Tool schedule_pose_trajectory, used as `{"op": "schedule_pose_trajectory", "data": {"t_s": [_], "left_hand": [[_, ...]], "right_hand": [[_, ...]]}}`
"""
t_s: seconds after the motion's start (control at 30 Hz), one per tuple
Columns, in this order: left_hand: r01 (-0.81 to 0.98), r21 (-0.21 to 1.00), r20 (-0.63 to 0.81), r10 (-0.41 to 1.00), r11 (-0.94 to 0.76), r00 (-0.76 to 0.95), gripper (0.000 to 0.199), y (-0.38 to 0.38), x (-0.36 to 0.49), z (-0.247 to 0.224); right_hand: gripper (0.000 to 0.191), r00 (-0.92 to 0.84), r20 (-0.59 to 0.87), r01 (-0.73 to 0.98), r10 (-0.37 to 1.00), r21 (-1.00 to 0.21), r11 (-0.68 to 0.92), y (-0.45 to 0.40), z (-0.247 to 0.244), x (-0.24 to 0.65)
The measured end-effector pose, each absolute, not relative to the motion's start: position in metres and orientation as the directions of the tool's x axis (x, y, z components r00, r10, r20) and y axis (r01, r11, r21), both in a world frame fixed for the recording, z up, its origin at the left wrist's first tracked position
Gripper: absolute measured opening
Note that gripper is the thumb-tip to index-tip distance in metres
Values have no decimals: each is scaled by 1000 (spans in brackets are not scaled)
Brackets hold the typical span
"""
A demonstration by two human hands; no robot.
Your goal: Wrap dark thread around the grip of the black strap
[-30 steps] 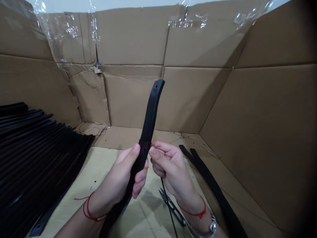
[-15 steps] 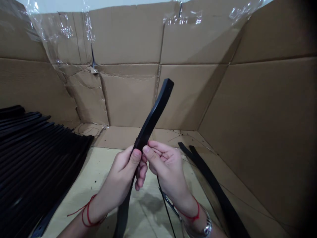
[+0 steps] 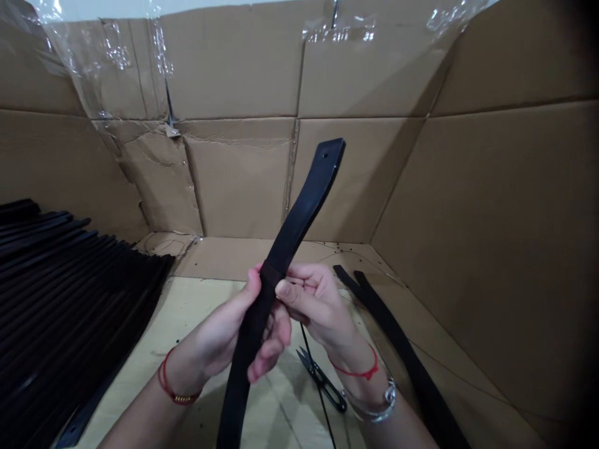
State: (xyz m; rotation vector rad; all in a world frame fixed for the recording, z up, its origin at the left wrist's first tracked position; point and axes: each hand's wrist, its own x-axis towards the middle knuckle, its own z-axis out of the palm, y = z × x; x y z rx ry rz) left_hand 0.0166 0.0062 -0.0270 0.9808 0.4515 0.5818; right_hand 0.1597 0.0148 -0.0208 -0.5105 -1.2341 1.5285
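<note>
A long black strap [image 3: 296, 226], slightly curved with a small hole near its upper end, slants across the middle of the head view. My left hand [image 3: 243, 324] is wrapped round it from the left, thumb along its edge and fingers curled behind. From the right, my right hand [image 3: 312, 302] pinches the strap's edge between thumb and fingers, at a dark band [image 3: 271, 274] round it. A thin black cord [image 3: 319, 390] hangs down below my right hand; its upper end is hidden. Black thread snips [image 3: 322, 379] lie on the table under my right wrist.
Many similar black straps [image 3: 79, 318] are stacked at the left. Two more straps [image 3: 397, 337] lie along the right side. Cardboard walls [image 3: 234, 174] enclose the pale work surface [image 3: 187, 299] at the back and sides. Loose threads and dark specks lie along the back.
The strap has been turned so its broad face and end hole now show. My left hand has rolled with it, and the thread snips have come more fully into view.
</note>
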Motion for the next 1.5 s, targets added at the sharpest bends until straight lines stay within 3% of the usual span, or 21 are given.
{"op": "schedule_pose_trajectory", "data": {"t_s": [0.07, 0.13, 0.17, 0.23, 0.37, 0.57, 0.63, 0.73, 0.8, 0.9, 1.0, 1.1, 1.23, 1.3, 1.37, 1.43, 1.5], "left_hand": [[-132, 984, -43, 883, 117, 468, 54, 1, 20, -23], [-2, 994, 109, 964, -112, 244, 37, -4, 22, -18], [21, 989, 137, 967, -145, 216, 34, -5, 23, -17], [-65, 995, 88, 949, -72, 302, 33, -7, 22, -14], [-305, 912, -41, 801, 274, 597, 36, -4, 15, -10], [-431, 714, 103, 525, 552, 845, 42, 7, 13, -19], [-381, 757, 36, 548, 531, 836, 46, 7, 12, -21], [-248, 921, -71, 753, 302, 654, 47, 4, 11, -19], [-212, 965, -28, 862, 156, 506, 43, 0, 12, -17], [-282, 952, 10, 905, 121, 425, 43, -6, 17, -15], [-349, 924, 14, 900, 155, 435, 44, -10, 20, -12], [-398, 869, -45, 848, 294, 529, 45, -10, 17, -11], [-360, 780, -78, 650, 511, 756, 53, -3, 10, -17], [-295, 793, -86, 578, 532, 811, 59, 2, 9, -21], [-258, 882, -90, 678, 394, 730, 62, 2, 10, -22], [-207, 967, -23, 856, 151, 517, 51, -1, 13, -19], [-160, 987, 35, 926, 27, 376, 38, -8, 15, -16]], "right_hand": [[37, -231, 274, -421, 933, -893, 158, 13, -19, 157], [37, -136, 270, -394, 953, -897, 198, 11, -17, 155], [36, -124, 261, -382, 957, -903, 197, 9, -15, 155], [32, -167, 250, -372, 954, -912, 174, 7, -13, 156], [20, -271, 282, -386, 920, -908, 164, 5, -12, 161], [31, -179, 386, -340, 905, -887, 311, 0, -11, 160], [30, -134, 394, -279, 909, -895, 347, -5, -8, 157], [26, -157, 328, -256, 932, -925, 282, -10, -5, 153], [25, -204, 283, -295, 937, -931, 217, -10, -5, 152], [25, -278, 272, -336, 921, -926, 172, -5, -6, 158], [20, -398, 286, -396, 871, -911, 118, 3, -8, 166], [17, -466, 336, -481, 818, -873, 84, 10, -11, 168], [24, -543, 338, -502, 769, -865, 26, 12, -15, 165], [25, -492, 320, -491, 810, -870, 45, 12, -15, 163], [22, -351, 280, -475, 894, -876, 88, 12, -15, 162], [22, -229, 231, -475, 946, -875, 99, 12, -16, 160], [23, -206, 227, -504, 952, -859, 96, 11, -16, 158]]}}
